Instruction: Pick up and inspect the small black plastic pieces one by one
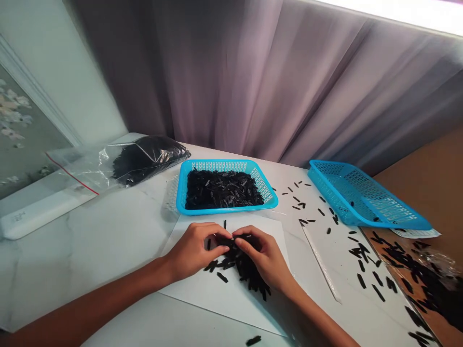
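Note:
My left hand (pixel 198 248) and my right hand (pixel 262 253) meet over a white sheet (pixel 202 289), fingertips nearly touching. Thumb and fingers of each are closed on a small dark strip (pixel 228 241), partly hidden by the fingers. Beneath and beside my right hand lies a heap of short black strips (pixel 249 272), with a few loose ones near my left hand. Just beyond the sheet stands a blue basket (pixel 227 210) filled with similar black strips.
A clear zip bag (pixel 144 159) of black pieces lies at the back left beside a long white object (pixel 47 212). On the right is another blue basket (pixel 361 193) holding a few strips. A thin white stick (pixel 320 262) and scattered black strips (pixel 360 253) lie near it.

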Action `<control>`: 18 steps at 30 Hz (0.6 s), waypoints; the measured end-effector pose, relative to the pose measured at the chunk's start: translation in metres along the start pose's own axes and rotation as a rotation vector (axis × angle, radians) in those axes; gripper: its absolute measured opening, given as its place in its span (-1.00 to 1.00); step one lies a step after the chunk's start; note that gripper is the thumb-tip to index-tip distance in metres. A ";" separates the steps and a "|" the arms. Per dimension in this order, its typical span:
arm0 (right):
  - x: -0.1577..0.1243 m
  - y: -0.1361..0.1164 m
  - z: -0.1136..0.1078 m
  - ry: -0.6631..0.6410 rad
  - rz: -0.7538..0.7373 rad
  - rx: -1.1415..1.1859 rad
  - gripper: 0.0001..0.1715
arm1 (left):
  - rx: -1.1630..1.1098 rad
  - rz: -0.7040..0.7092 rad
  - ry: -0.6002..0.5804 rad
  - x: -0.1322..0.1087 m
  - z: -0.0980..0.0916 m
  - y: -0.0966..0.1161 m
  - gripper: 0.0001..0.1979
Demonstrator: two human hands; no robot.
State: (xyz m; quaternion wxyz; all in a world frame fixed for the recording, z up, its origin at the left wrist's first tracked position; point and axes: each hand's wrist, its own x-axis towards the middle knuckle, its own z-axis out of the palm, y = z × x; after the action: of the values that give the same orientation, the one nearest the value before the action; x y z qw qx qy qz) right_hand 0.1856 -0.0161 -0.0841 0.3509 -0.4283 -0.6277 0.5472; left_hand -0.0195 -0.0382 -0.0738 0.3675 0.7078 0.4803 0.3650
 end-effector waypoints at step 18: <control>0.000 -0.009 -0.008 0.290 0.430 1.253 -0.67 | 0.222 0.543 -0.139 0.060 0.049 0.031 -0.91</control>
State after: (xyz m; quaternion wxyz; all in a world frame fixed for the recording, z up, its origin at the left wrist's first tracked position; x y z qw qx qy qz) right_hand 0.1919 -0.0134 -0.0743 0.4967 -0.3286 -0.0394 0.8023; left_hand 0.0522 0.0023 -0.0597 0.2089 0.8694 0.2841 0.3461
